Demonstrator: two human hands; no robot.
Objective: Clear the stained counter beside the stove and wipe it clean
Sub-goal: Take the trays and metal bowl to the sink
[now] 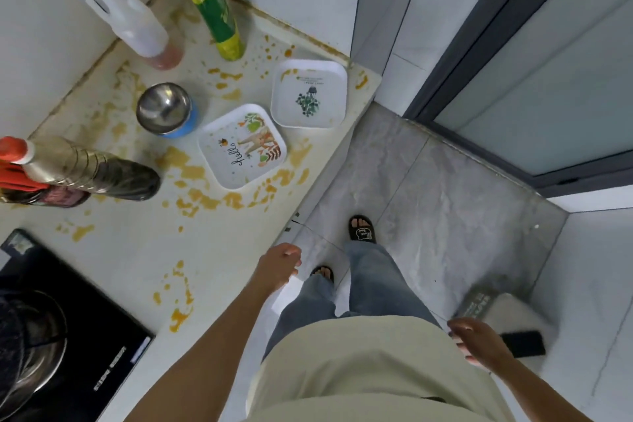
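The left hand hangs in the lower middle of the frame, just past the counter's front edge, fingers loosely curled and holding nothing. The right hand sits at the lower right, beside the hip, fingers relaxed and also empty; a dark phone lies on a grey box on the floor just behind it in the picture.

The white counter fills the left half of the frame and is spattered with orange-brown stains, thickest around the middle and along the front edge. Nearest the left hand, in the centre of the frame, lies a square tray printed with "hello". A second square tray with a green plant print rests just above and to the right of it, near the counter's far corner. Left of the first tray stands a steel bowl with a blue base. In the upper left stand a clear bottle with red caps and a tall green and yellow bottle, close to the wall. At the left edge lean a dark bottle with a red cap and another red-topped bottle just below it. The black stove occupies the lower left corner, carrying a metal pot.

Below, grey trousers and black sandals stand on the grey tiled floor.
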